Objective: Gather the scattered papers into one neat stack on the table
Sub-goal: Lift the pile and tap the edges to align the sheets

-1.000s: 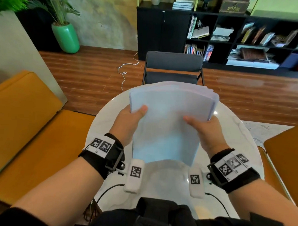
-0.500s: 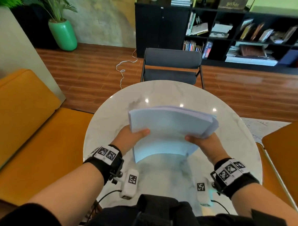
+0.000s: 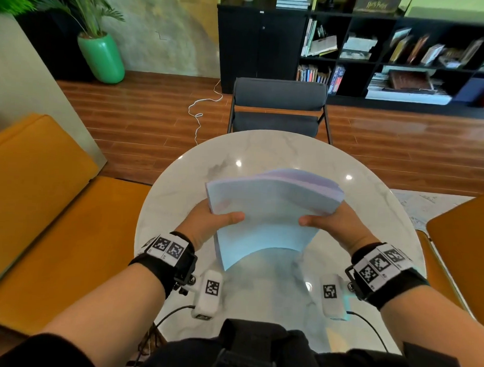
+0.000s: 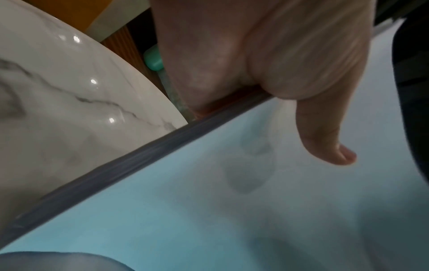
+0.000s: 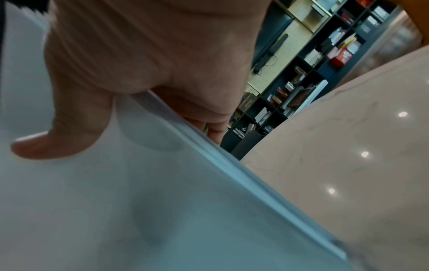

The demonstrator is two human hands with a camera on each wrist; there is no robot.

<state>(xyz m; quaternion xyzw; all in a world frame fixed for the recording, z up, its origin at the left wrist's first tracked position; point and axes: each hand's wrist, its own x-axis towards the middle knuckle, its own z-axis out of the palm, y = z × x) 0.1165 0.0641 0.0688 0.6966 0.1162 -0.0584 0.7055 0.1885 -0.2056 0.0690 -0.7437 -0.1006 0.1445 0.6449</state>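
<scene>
A thick stack of pale blue-white papers (image 3: 270,212) hangs tilted over the middle of the round marble table (image 3: 378,206), its near edge bowed downward. My left hand (image 3: 214,223) grips the stack's left side, thumb on top and fingers hidden beneath. My right hand (image 3: 330,226) grips the right side the same way. In the left wrist view the thumb of my left hand (image 4: 325,139) presses on the top sheet of the papers (image 4: 232,210). In the right wrist view my right hand (image 5: 92,128) pinches the papers (image 5: 139,201), with the sheet edges fanned slightly.
A dark grey chair (image 3: 278,110) stands at the table's far side. Orange benches (image 3: 40,202) flank the table left and right. A black bookshelf (image 3: 379,50) and a green plant pot (image 3: 102,58) stand by the far wall. A white cable (image 3: 202,106) lies on the wooden floor.
Both hands have lowered the paper stack from an upright hold toward the tabletop and tipped it flatter. The grip on both sides is unchanged.
</scene>
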